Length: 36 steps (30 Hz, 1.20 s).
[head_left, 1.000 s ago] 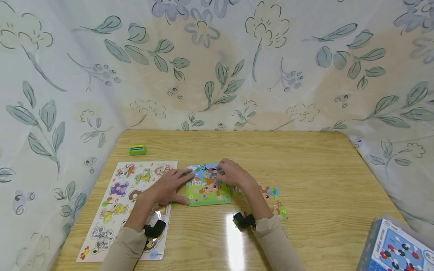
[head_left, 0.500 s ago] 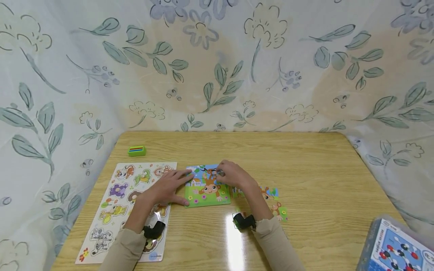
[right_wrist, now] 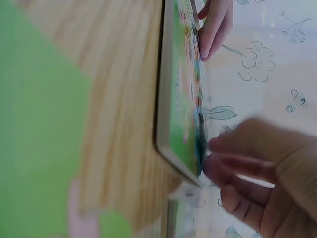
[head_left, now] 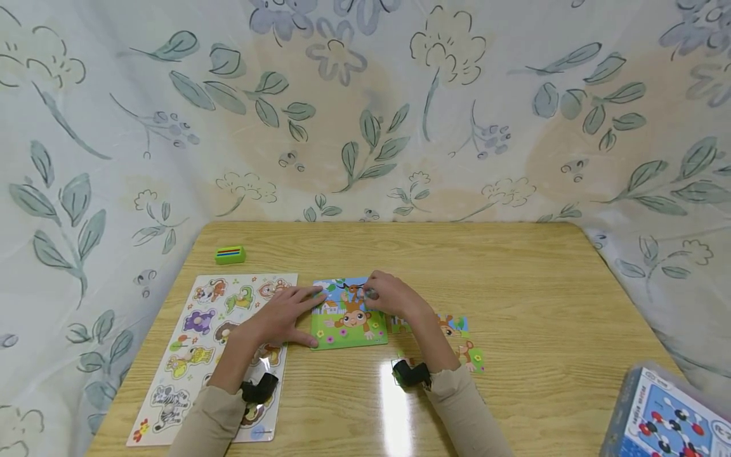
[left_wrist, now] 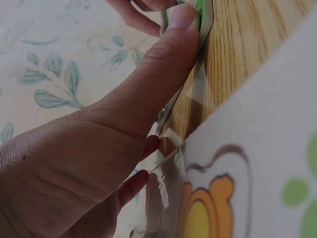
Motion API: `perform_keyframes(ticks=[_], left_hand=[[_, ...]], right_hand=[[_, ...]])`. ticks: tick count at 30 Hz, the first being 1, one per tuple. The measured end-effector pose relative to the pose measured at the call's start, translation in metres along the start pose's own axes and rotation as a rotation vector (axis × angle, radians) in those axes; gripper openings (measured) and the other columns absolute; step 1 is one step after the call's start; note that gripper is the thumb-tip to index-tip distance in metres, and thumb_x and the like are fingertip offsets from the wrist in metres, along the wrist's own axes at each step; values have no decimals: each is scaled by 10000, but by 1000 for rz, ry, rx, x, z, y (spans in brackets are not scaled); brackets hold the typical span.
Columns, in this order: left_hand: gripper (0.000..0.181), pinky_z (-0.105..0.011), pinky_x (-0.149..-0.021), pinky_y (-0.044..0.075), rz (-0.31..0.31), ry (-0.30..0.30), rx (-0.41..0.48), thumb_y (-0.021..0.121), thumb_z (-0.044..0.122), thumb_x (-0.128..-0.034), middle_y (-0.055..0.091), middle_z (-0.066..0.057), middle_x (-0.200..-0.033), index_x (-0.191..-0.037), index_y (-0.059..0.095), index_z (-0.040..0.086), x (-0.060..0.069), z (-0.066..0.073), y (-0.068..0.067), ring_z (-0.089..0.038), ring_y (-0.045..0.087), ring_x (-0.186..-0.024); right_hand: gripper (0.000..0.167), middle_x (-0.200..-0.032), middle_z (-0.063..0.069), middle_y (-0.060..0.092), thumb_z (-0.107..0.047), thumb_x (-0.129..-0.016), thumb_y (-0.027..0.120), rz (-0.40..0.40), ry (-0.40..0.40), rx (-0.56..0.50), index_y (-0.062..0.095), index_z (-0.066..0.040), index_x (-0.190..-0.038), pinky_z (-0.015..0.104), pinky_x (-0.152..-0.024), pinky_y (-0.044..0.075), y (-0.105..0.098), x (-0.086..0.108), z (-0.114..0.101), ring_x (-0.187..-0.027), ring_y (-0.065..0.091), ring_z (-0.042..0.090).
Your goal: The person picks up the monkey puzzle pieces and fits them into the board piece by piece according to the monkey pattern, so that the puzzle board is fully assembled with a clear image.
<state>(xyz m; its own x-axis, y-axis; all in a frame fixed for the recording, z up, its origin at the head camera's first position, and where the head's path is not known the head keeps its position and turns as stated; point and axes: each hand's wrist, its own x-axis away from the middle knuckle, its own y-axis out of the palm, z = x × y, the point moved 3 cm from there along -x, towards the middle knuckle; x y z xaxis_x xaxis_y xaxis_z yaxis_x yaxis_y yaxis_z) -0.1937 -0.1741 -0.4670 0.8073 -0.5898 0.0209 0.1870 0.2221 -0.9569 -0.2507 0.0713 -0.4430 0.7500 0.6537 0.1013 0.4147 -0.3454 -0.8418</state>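
Right hand point(head_left: 395, 297): fingers curled at far right corner of puzzle board point(head_left: 351, 336); whether gripping piece, cannot tell. Left hand point(head_left: 283, 315): fingers straight on board's left edge. Loose pieces point(head_left: 468, 354) right of board. Likely fitting step; next probably needs flush pressing.

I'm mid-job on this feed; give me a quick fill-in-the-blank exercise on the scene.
1. The left hand touches the monkey puzzle along its ____ edge.
2. Loose puzzle pieces lie to the ____ of the monkey puzzle.
3. The small block near the table's far left corner is mostly ____.
4. The large white board shows various ____.

Missing words: left; right; green; animals.
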Motion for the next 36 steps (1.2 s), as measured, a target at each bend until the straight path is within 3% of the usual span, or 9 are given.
perform_keyframes(ticks=[6, 14, 26, 36], left_hand=[[943, -603, -1108, 298, 9, 4, -8, 684, 657, -761, 332, -75, -1573, -1514, 369, 186, 1, -2, 2, -341, 389, -1364], [931, -621, -1082, 316, 23, 24, -17, 694, 635, -767, 354, -104, -1556, -1504, 387, 157, 2, 0, 2, -358, 404, -1351], [926, -633, -1068, 326, 51, 48, -19, 701, 626, -766, 370, -117, -1546, -1499, 397, 149, 3, -1, 4, -375, 409, -1352], [929, -639, -1061, 329, 45, 38, -26, 699, 637, -761, 374, -113, -1543, -1498, 400, 155, 3, -1, 3, -375, 409, -1354]], right_hand=[[186, -1135, 97, 591, -95, -959, 575, -4, -8, 59, 724, -62, -1066, 303, -723, 481, 1, 0, -2, -876, 577, 176], [166, -1170, 78, 590, -148, -953, 616, 14, 22, 61, 713, -85, -1072, 338, -783, 514, 4, 1, -2, -940, 597, 205], [139, -1105, 28, 548, -219, -907, 699, 15, 78, 153, 689, -159, -1031, 258, -599, 414, 12, -2, -2, -776, 511, 119], [126, -1073, 32, 549, -201, -918, 679, 15, 64, 175, 700, -153, -1034, 251, -585, 391, 11, -2, -3, -745, 493, 109]])
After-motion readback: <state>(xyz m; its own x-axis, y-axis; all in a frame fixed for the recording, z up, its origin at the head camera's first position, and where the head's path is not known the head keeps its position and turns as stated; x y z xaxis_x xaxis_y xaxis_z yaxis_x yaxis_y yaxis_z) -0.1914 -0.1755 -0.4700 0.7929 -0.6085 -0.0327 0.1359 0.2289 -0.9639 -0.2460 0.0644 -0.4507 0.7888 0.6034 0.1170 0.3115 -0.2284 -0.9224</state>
